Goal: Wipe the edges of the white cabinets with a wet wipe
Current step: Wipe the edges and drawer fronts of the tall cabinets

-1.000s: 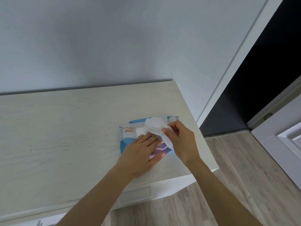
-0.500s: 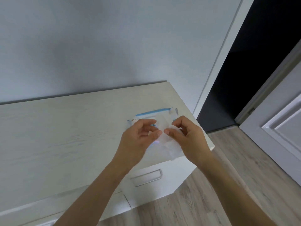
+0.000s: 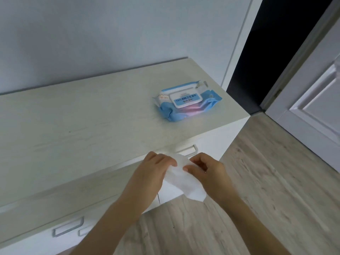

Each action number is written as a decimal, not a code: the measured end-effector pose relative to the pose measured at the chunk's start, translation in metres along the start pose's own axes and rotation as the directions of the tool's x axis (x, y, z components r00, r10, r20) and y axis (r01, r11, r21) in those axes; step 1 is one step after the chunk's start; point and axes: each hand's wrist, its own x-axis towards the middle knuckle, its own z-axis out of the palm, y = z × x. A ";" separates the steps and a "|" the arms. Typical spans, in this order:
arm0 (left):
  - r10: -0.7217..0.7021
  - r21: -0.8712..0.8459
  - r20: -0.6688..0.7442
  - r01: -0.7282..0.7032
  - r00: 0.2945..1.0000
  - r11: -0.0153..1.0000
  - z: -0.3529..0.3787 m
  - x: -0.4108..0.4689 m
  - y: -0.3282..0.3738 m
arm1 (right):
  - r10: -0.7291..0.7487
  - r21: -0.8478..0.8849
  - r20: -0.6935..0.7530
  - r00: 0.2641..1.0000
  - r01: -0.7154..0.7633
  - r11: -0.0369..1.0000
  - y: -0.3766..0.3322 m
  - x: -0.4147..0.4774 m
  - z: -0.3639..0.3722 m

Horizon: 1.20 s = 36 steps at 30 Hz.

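White thin wet wipe (image 3: 184, 179) pinched by left grip (image 3: 152, 172) and right grip (image 3: 207, 172), fingers curled on sheet, held just at front edge of white wood-grain cabinet (image 3: 73, 126). Blue plastic wipe pack (image 3: 185, 102) lies on cabinet top. Wipe obtained; edge wiping judged not begun.

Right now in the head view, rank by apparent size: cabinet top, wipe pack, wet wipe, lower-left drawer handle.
Largest: cabinet top
Middle: wipe pack and wet wipe look similar; the wipe is nearer and partly hidden, so unranked
Smallest: drawer handle
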 end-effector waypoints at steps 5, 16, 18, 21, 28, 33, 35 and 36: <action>0.091 0.183 -0.042 -0.082 0.995 0.980 0.040 0.001 -0.015 | -0.162 -0.068 -0.121 0.979 0.155 0.986 0.034 0.015 0.004; 0.194 0.348 -0.373 -0.057 0.907 0.936 0.117 0.004 -0.046 | -0.618 -0.334 -0.349 0.704 0.523 0.784 0.108 0.082 0.029; 0.296 0.447 -0.410 -0.093 0.863 0.890 0.118 0.003 -0.054 | -0.732 -0.447 -0.351 0.583 0.583 0.678 0.117 0.088 0.032; 0.420 0.539 -0.387 -0.168 0.821 0.825 0.119 0.004 -0.063 | -0.883 -0.505 -0.235 0.407 0.725 0.469 0.128 0.095 0.035; 0.521 0.599 -0.418 -0.205 0.744 0.774 0.113 0.001 -0.079 | -0.940 -0.519 -0.044 0.337 0.797 0.310 0.132 0.102 0.051; 0.416 0.505 -0.434 -0.167 0.799 0.847 0.121 0.020 -0.071 | -0.897 -0.445 -0.100 0.430 0.787 0.427 0.128 0.114 0.026; 0.406 0.501 -0.446 -0.153 0.797 0.852 0.128 0.026 -0.068 | -0.890 -0.430 -0.107 0.442 0.787 0.443 0.131 0.116 0.020; 0.423 0.529 -0.449 -0.147 0.788 0.836 0.129 0.026 -0.068 | -0.892 -0.423 -0.111 0.438 0.792 0.441 0.132 0.115 0.023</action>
